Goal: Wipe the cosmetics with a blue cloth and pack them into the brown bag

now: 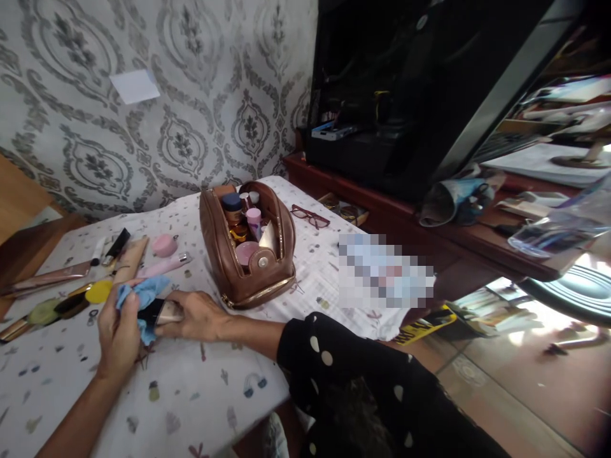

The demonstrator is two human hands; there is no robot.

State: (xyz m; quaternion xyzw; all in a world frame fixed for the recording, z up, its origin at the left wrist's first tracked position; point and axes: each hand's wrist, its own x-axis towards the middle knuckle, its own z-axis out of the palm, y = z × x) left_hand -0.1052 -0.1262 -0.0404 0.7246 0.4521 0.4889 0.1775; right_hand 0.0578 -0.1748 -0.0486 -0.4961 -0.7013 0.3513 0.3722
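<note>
My left hand [117, 327] grips a blue cloth [146, 291], which is bunched around the black cap end of a small cosmetic bottle [170, 312]. The bottle's beige body lies in my right hand [198, 315], fingers closed around it. Both hands are close together over the patterned tablecloth [210, 394]. Beyond them stands an open brown toiletry bag [260, 286] with jars and tubes inside, among them a pink tube [254, 221] and a dark-lidded jar [232, 207]. Left of the bag are a round pink item [164, 245] and a pale pink tube [167, 263].
More cosmetics lie at the left, including a beige tube [130, 259] and a yellow round item [98, 292]. Glasses [311, 217] rest behind the bag. A dark television [382, 83] stands on a reddish-brown cabinet [382, 235]. A fan [582, 292] is at the far right.
</note>
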